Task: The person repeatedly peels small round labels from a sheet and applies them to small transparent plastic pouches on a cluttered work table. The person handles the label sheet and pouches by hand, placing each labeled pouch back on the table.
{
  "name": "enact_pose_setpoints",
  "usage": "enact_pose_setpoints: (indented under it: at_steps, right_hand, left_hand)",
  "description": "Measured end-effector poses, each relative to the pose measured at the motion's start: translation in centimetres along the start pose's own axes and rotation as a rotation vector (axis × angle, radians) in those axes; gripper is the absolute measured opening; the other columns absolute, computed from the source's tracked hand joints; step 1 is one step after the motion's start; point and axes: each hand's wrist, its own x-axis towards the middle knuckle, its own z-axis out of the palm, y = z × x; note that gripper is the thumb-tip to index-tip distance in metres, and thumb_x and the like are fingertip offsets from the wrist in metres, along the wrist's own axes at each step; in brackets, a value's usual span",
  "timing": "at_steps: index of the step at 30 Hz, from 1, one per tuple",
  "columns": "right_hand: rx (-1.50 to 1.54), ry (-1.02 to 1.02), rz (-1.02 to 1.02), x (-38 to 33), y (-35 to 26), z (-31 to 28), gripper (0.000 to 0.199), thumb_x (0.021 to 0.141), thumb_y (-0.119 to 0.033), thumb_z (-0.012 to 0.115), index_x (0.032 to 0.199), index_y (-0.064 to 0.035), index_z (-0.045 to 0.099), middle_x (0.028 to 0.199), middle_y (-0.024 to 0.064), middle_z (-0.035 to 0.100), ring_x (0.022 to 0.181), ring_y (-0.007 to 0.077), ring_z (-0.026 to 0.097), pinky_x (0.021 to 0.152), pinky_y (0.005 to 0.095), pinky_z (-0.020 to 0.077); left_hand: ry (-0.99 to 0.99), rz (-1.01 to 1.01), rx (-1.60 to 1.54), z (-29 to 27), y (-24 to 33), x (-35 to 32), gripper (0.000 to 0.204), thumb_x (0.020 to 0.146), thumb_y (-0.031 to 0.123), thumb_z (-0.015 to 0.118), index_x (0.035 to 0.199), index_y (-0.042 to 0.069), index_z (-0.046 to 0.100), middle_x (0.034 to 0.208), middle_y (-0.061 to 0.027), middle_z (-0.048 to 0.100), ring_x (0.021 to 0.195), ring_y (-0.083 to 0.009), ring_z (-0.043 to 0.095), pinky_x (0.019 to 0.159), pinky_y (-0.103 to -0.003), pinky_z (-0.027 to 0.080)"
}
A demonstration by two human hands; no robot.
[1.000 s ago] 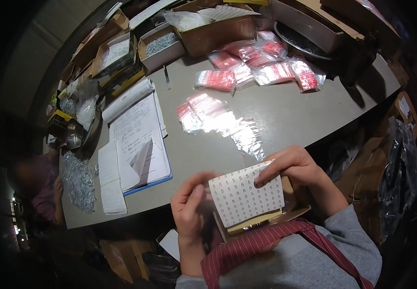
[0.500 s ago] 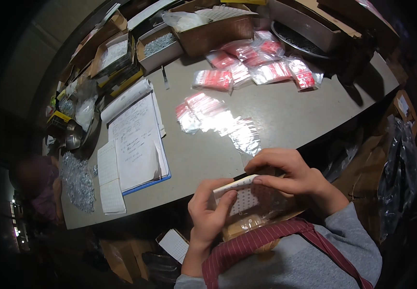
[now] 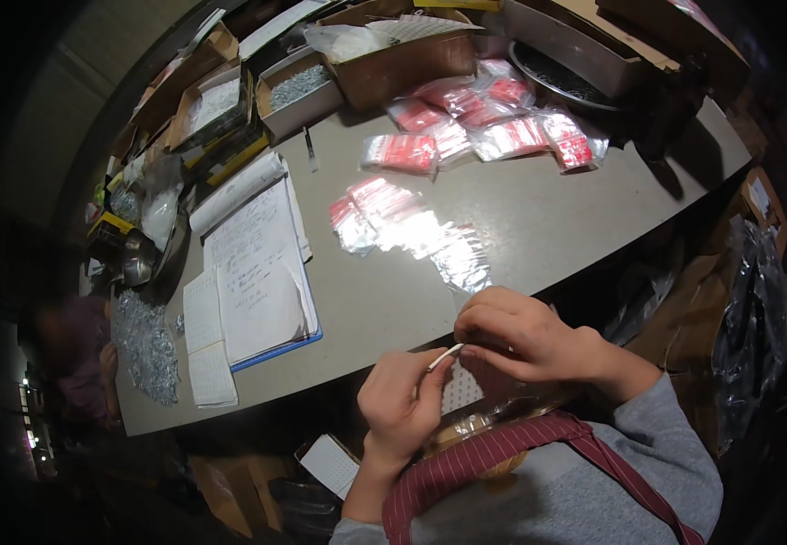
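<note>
My left hand (image 3: 403, 395) is closed round a thin white printed paper strip (image 3: 445, 358), which shows nearly edge-on. At the strip's upper right end, the bent fingers of my right hand (image 3: 525, 338) pinch together, hiding that end. Just below the hands lies a white sheet with rows of small printed marks (image 3: 463, 389), partly covered by my fingers. Cardboard and clear plastic (image 3: 475, 422) show under it, against my striped dark red apron (image 3: 489, 459). Beyond my right hand, a fanned pile of small clear zip bags (image 3: 462, 259) lies on the table.
The grey table (image 3: 366, 309) holds an open notebook (image 3: 253, 272), a heap of small metal parts (image 3: 146, 350) and filled red-and-clear packets (image 3: 512, 136). Boxes (image 3: 407, 64) line the far edge. Another person (image 3: 75, 354) sits at the left. Plastic-lined cardboard (image 3: 748, 327) stands at right.
The white paper strip has turned from showing its printed face to nearly edge-on. My right hand has shifted slightly left, closer to my left hand.
</note>
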Motion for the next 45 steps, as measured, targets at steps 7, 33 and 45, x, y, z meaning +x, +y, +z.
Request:
enact_pose_setpoints:
  at_steps: [7, 33, 45]
  right_hand:
    - [-0.242, 0.133, -0.111, 0.4, -0.3, 1.2, 0.032, 0.076, -0.004, 0.075, 0.105, 0.0008, 0.063, 0.095, 0.0131, 0.061, 0.085, 0.0320, 0.061, 0.076, 0.0388, 0.0505]
    - [0.189, 0.088, 0.369, 4.6, 4.9, -5.5, 0.018, 0.092, -0.016, 0.067, 0.097, 0.0007, 0.061, 0.088, 0.0059, 0.064, 0.083, 0.0122, 0.061, 0.076, 0.0295, 0.0508]
    - [0.382, 0.065, 0.566, 3.9, 7.2, -7.8, 0.013, 0.096, -0.013, 0.069, 0.096, -0.0028, 0.060, 0.083, -0.0018, 0.058, 0.077, 0.0056, 0.054, 0.070, 0.0228, 0.0455]
  left_hand:
    - [0.031, -0.024, -0.003, 0.6, -0.6, 0.0, 0.007, 0.082, -0.001, 0.076, 0.089, 0.001, 0.073, 0.078, -0.0120, 0.069, 0.068, -0.0267, 0.065, 0.061, -0.033, 0.050]
    - [-0.124, 0.012, 0.019, -1.2, -3.5, 1.5, 0.009, 0.083, 0.008, 0.075, 0.090, 0.004, 0.074, 0.105, -0.0133, 0.073, 0.100, -0.0315, 0.068, 0.085, -0.038, 0.054]
    - [-0.320, 0.257, 0.004, 2.7, -3.8, 2.6, 0.009, 0.084, 0.009, 0.073, 0.089, 0.003, 0.068, 0.125, -0.0101, 0.069, 0.126, -0.0329, 0.058, 0.113, -0.052, 0.041]
